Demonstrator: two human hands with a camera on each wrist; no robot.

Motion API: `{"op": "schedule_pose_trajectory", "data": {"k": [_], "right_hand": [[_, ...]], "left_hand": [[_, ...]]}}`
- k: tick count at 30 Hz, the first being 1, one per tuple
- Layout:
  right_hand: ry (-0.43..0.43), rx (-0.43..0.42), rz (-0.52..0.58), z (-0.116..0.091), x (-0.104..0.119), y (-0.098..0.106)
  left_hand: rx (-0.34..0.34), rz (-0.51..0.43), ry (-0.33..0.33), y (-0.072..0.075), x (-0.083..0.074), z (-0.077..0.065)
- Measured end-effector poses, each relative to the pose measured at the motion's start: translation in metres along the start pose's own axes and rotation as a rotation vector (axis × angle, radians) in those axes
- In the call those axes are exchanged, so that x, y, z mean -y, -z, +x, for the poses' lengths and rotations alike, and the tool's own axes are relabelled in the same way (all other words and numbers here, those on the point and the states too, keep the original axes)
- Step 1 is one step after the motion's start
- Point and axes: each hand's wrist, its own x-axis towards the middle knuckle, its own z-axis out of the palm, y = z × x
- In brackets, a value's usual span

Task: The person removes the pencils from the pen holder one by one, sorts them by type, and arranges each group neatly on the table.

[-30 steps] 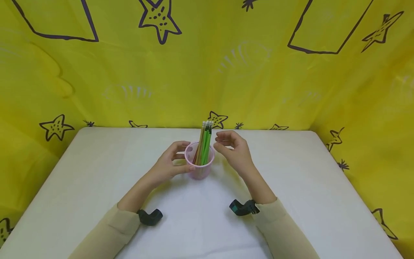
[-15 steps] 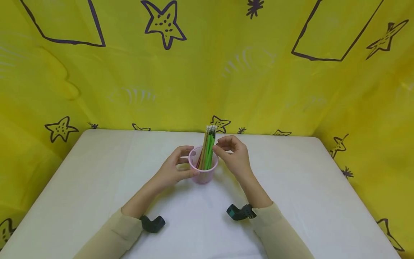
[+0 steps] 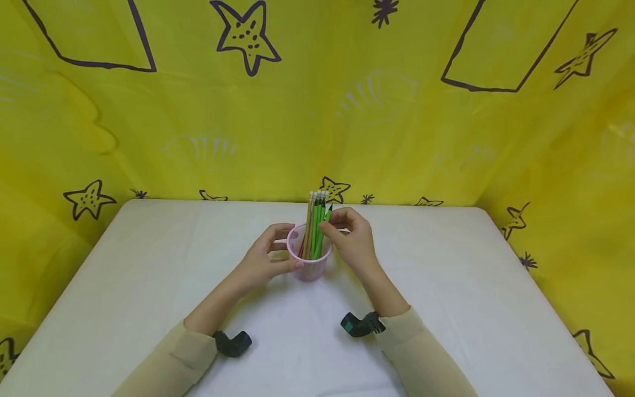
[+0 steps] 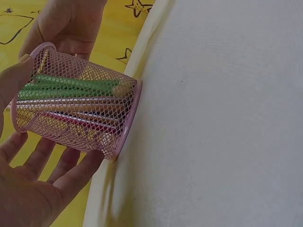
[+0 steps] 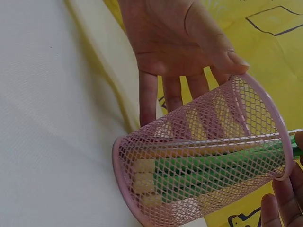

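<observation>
A pink mesh pencil cup (image 3: 310, 270) stands upright on the white table, holding several green pencils and several tan ones (image 3: 308, 227). My left hand (image 3: 258, 260) grips the cup from the left, thumb near the front and fingers around the far side, as the right wrist view also shows. At the cup's right rim, my right hand (image 3: 354, 242) pinches a green pencil (image 3: 329, 213) between thumb and fingers; it leans right, its dark tip up and its lower part inside the cup. Through the mesh in the left wrist view, a red pencil (image 4: 80, 122) shows too.
The white table (image 3: 446, 309) stretches around the cup on all sides. Behind it and at both sides hangs a yellow cloth (image 3: 278, 132) printed with dark stars. Small black devices sit at the left wrist (image 3: 233, 344) and right wrist (image 3: 359, 324).
My right hand has moved left to the pencils and now pinches a green one, which has tilted to the right, apart from the bunch. My left hand stays on the cup.
</observation>
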Motion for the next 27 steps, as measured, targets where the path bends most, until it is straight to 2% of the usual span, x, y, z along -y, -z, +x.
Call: {"op": "schedule_pose_trajectory", "data": {"k": [7,15,21,27], "right_hand": [[0.001,-0.002,0.076,-0.001,0.008,0.009],[0.0,0.074,0.308,-0.004,0.021,0.02],[0.043,0.07,0.386,-0.004,0.026,0.027],[0.042,0.068,0.488,0.0,0.029,0.033]], "left_hand": [[0.0,0.005,0.015,0.0,0.0,0.002],[0.004,0.002,0.005,-0.002,0.0,0.0],[0.002,0.006,0.006,-0.001,-0.001,0.0],[-0.001,0.011,0.007,0.0,-0.001,0.0]]}}
